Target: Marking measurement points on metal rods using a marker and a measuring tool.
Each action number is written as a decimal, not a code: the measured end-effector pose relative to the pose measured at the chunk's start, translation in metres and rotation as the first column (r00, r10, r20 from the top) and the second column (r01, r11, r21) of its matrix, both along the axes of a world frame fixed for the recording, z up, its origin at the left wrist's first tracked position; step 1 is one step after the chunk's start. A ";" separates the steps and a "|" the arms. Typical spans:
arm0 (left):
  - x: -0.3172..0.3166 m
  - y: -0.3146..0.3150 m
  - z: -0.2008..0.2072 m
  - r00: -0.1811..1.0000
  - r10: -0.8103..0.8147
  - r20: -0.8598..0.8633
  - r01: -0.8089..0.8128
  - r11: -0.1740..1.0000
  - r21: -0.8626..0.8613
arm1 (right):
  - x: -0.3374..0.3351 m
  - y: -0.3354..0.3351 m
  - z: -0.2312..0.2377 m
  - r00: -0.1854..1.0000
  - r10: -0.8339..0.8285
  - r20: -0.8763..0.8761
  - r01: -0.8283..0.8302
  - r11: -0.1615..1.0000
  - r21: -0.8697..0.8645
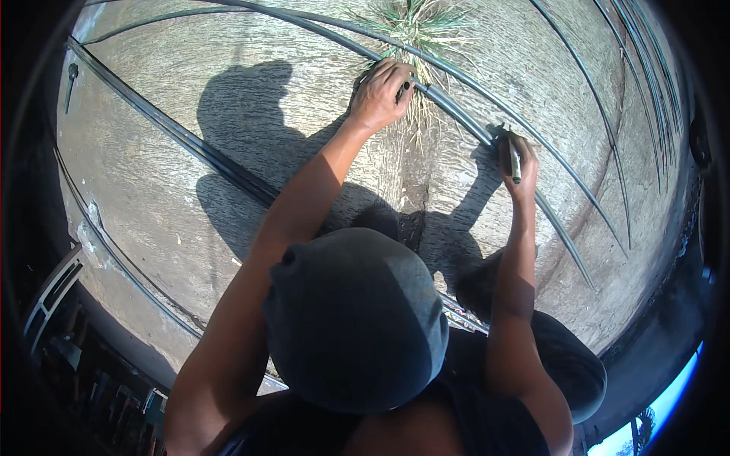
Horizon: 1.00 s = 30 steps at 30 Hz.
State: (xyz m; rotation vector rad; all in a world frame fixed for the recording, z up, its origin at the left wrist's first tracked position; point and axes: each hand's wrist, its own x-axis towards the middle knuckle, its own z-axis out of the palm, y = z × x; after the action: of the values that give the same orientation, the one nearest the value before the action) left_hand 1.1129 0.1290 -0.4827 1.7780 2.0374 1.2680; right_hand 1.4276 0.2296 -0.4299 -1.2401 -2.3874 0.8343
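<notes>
A long grey metal rod (pixel 559 223) slants across the rough concrete floor, from the upper left down to the right. My left hand (pixel 382 95) is closed around it beside a grass tuft (pixel 414 30). A small dark round end (pixel 403 91) shows by its fingers; I cannot make out what it belongs to. Farther along the same rod, my right hand (pixel 519 159) is closed on a pale cylinder that looks like a marker pen (pixel 515 169). Its tip side is hidden by the fingers and shadow, so contact with the rod cannot be told.
Another thin rod (pixel 532 137) curves just beyond the held one. A bundle of rods (pixel 167 125) lies to the left, and several more (pixel 646 68) lie at the far right. A small dark tool (pixel 71 87) rests at the left edge. A metal frame (pixel 53 292) stands at lower left.
</notes>
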 end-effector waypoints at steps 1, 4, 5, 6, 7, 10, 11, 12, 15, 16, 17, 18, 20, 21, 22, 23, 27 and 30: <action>0.002 -0.002 0.004 1.000 0.006 -0.016 -0.006 1.000 0.005 | -0.003 -0.004 0.003 0.999 0.021 -0.029 -0.021 1.000 -0.012; -0.007 -0.010 0.005 0.995 0.012 -0.094 -0.012 1.000 0.006 | -0.020 -0.014 0.009 0.997 0.010 -0.073 -0.017 0.995 -0.095; -0.008 -0.014 0.007 0.993 0.027 -0.117 -0.026 1.000 0.007 | -0.015 -0.011 -0.008 0.997 0.036 -0.063 -0.039 0.998 -0.050; -0.005 -0.015 0.007 0.996 0.024 -0.091 -0.025 0.999 -0.020 | -0.013 -0.012 -0.012 0.997 0.040 -0.072 -0.043 0.998 -0.041; -0.002 -0.016 0.010 0.997 0.026 -0.069 -0.029 0.999 -0.044 | -0.013 -0.014 -0.013 0.995 0.048 -0.086 -0.051 0.998 -0.030; 0.003 -0.017 0.012 0.992 -0.001 -0.125 -0.010 0.996 -0.085 | -0.007 -0.020 -0.022 0.998 0.061 -0.022 -0.059 0.995 0.083; 0.004 -0.017 0.012 0.988 -0.011 -0.155 -0.003 0.996 -0.090 | -0.006 -0.022 -0.024 0.997 0.074 -0.037 -0.069 0.991 0.118; 0.004 -0.017 0.009 0.982 -0.009 -0.189 -0.007 0.997 -0.080 | -0.010 -0.026 -0.019 0.999 0.030 -0.016 -0.028 0.994 0.103; 0.003 -0.017 0.006 0.979 0.019 -0.201 -0.037 0.996 -0.086 | -0.020 -0.028 -0.014 0.985 0.084 -0.149 -0.076 0.995 0.063; 0.009 -0.017 0.008 0.987 0.024 -0.159 -0.041 0.994 -0.106 | -0.019 -0.031 -0.011 0.989 0.046 -0.142 -0.043 0.999 0.023; 0.007 -0.016 0.011 0.993 0.029 -0.117 -0.044 0.992 -0.122 | -0.022 -0.029 -0.012 0.991 0.007 -0.135 -0.009 1.000 -0.012; 0.001 -0.020 0.009 0.987 0.041 -0.153 -0.054 0.995 -0.081 | -0.028 -0.029 -0.020 0.989 0.018 -0.148 -0.021 1.000 -0.018; 0.001 -0.016 0.008 0.991 0.040 -0.131 -0.047 0.997 -0.057 | -0.025 -0.022 -0.028 0.992 0.042 -0.122 -0.041 0.999 0.009; 0.003 -0.015 0.008 0.990 0.052 -0.131 -0.058 0.997 -0.042 | -0.023 -0.020 -0.031 0.994 0.059 -0.095 -0.057 0.998 0.027; 0.003 -0.015 0.007 0.990 0.054 -0.131 -0.056 0.998 -0.013 | -0.024 -0.020 -0.030 0.997 0.055 -0.060 -0.052 0.998 0.036; 0.004 -0.013 0.005 0.990 0.057 -0.131 -0.056 0.998 0.015 | -0.024 -0.021 -0.029 0.998 0.051 -0.024 -0.050 0.998 0.044; 0.002 -0.012 -0.003 0.998 0.048 -0.044 -0.049 0.999 -0.023 | -0.029 -0.023 -0.026 0.996 0.091 -0.016 -0.091 0.996 -0.012; 0.004 -0.010 -0.001 0.998 0.048 -0.046 -0.049 0.998 -0.026 | -0.026 -0.021 -0.020 0.995 0.042 -0.087 -0.046 0.998 -0.041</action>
State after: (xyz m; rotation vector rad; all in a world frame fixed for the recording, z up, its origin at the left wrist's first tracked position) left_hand 1.1168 0.1193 -0.4837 1.7716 2.1240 1.2180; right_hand 1.4021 0.2087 -0.4500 -1.1463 -2.3475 0.9378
